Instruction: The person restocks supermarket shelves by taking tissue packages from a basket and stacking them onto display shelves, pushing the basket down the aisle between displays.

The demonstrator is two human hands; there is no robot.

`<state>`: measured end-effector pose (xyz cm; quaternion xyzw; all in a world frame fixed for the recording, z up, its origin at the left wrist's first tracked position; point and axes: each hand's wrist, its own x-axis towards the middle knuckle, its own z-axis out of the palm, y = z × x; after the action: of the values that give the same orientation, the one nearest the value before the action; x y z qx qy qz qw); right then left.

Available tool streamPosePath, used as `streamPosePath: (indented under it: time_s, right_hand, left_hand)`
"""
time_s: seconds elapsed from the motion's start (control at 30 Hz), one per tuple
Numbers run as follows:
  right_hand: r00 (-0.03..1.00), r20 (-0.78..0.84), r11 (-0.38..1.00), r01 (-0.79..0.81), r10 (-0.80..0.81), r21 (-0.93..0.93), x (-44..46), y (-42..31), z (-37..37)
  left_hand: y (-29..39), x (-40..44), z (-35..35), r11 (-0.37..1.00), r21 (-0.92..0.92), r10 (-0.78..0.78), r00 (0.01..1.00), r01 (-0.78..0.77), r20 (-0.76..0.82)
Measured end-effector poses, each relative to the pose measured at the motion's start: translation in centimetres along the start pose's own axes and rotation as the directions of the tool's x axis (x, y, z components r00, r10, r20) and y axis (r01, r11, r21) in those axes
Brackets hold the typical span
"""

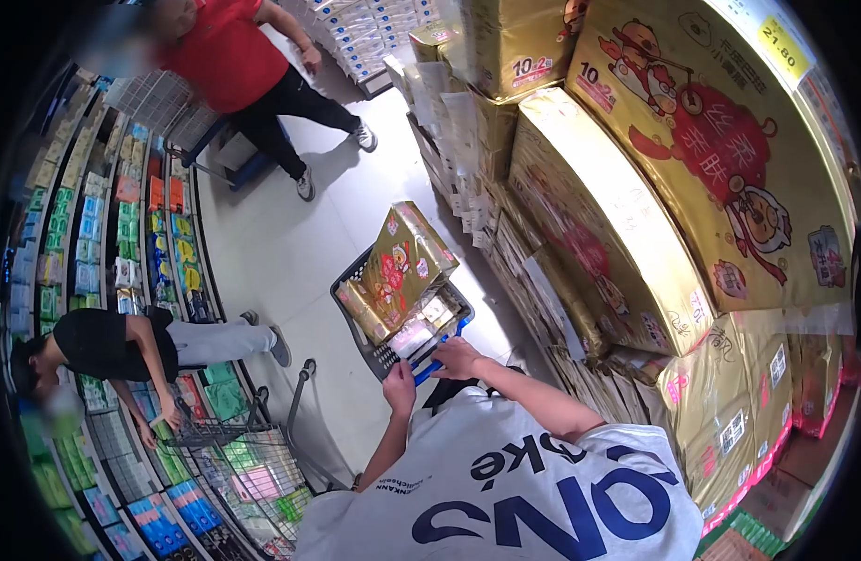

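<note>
Along the aisle (290, 262), my left hand (400, 381) and right hand (457, 358) gripped the blue handle (425, 370) of the basket (386, 357); inside, the gold pack (407, 266) (projecting upward, slanted) might have toppled on a sharp turn.

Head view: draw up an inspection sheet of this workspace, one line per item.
Surface: pale, glossy tiled floor.
Job's things: dark grey perforated plastic basket holding a tilted gold, red-printed box-shaped pack and a pink-and-white pack.
Clutter: metal wire shopping trolley at lower left, goods inside.
Grips: right hand closed on the basket's blue plastic handle; left hand beside it, closure unclear.
Cables: nothing seen.
Surroundings: large gold printed packages stacked at right; rows of colourful packaged goods at left; person in red top; person in black top.
</note>
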<state>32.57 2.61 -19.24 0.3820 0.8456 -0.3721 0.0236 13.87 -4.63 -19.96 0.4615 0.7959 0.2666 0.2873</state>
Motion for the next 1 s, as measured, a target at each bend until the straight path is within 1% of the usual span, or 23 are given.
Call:
streamPosePath:
  time_s: [0.03, 0.07, 0.1, 0.2, 0.37, 0.4, 0.43, 0.47, 0.5, 0.57, 0.67, 0.73, 0.8, 0.9, 0.97, 1.0]
  right_hand:
    - [0.999, 0.033, 0.999, -0.014, 0.015, -0.035, 0.1, 0.0, 0.0]
    - [1.000, 0.028, 0.999, -0.007, 0.008, -0.035, -0.2, 0.1, -0.1]
    - [1.000, 0.028, 0.999, -0.005, 0.006, -0.038, -0.7, 0.1, 0.0]
    - [1.000, 0.012, 1.000, 0.005, -0.005, -0.020, -2.3, 0.4, 0.4]
    - [0.996, -0.056, 0.998, 0.068, -0.068, 0.008, -3.7, 1.5, 2.3]
    - [0.997, -0.061, 0.998, 0.055, -0.054, 0.011, -4.1, 1.4, 2.4]
    - [1.000, -0.015, 1.000, 0.023, -0.023, -0.015, -4.0, 1.2, 2.5]
    - [1.000, 0.030, 0.999, -0.007, 0.008, -0.042, -4.0, 1.1, 2.5]
    - [1.000, 0.020, 0.999, -0.018, 0.018, -0.039, -4.2, 1.0, 2.3]
    - [0.994, 0.102, 0.999, -0.036, 0.039, -0.034, -4.6, 0.8, 2.0]
    - [0.994, 0.106, 0.999, -0.039, 0.041, -0.024, -5.0, 1.0, 2.4]
    - [0.996, 0.084, 0.999, -0.033, 0.036, -0.037, -4.9, 1.3, 3.1]
    - [0.998, 0.058, 0.999, -0.021, 0.023, -0.046, -5.1, 1.2, 3.2]
    - [0.996, 0.057, 0.996, -0.065, 0.069, -0.058, -5.5, 0.7, 2.2]
    - [0.991, 0.068, 0.991, -0.119, 0.115, 0.060, -6.1, 0.7, 1.8]
    - [0.990, 0.060, 0.989, -0.131, 0.127, 0.068, -6.6, 0.5, 1.3]
  left_hand:
    - [0.3, -0.4, 0.3, 0.998, 0.062, 0.024, 0.999, -0.025, 0.029]
    - [0.8, -0.9, 0.5, 0.990, 0.129, 0.042, 0.997, -0.050, 0.063]
    - [1.3, -1.5, 0.5, 0.985, 0.175, -0.013, 0.994, -0.006, 0.111]
    - [1.3, -2.8, 0.9, 0.990, 0.142, -0.008, 0.988, -0.015, 0.157]
    - [0.8, -4.6, 1.8, 0.993, 0.105, 0.044, 0.989, -0.059, 0.141]
    - [0.8, -4.8, 1.8, 0.994, 0.100, 0.021, 0.984, -0.039, 0.176]
    - [0.8, -5.0, 1.9, 0.995, 0.097, 0.000, 0.978, -0.021, 0.210]
    - [0.8, -5.3, 2.1, 0.995, 0.096, 0.009, 0.976, -0.031, 0.220]
    - [0.9, -5.4, 2.1, 0.994, 0.111, -0.010, 0.972, -0.017, 0.234]
    - [0.9, -5.7, 2.0, 0.991, 0.131, -0.021, 0.967, -0.013, 0.253]
    - [1.0, -6.2, 2.1, 0.990, 0.132, 0.009, 0.970, -0.042, 0.244]
    - [0.8, -6.2, 2.2, 0.992, 0.128, -0.029, 0.967, -0.004, 0.253]
    - [0.4, -6.3, 2.4, 0.992, 0.124, -0.019, 0.966, -0.013, 0.259]
    - [-0.1, -5.7, 2.5, 0.990, 0.140, -0.008, 0.962, -0.032, 0.274]
    - [-0.2, -5.4, 2.4, 0.992, 0.118, 0.005, 0.942, -0.047, 0.334]
    - [0.0, -5.3, 2.2, 0.991, 0.122, 0.012, 0.938, -0.058, 0.346]
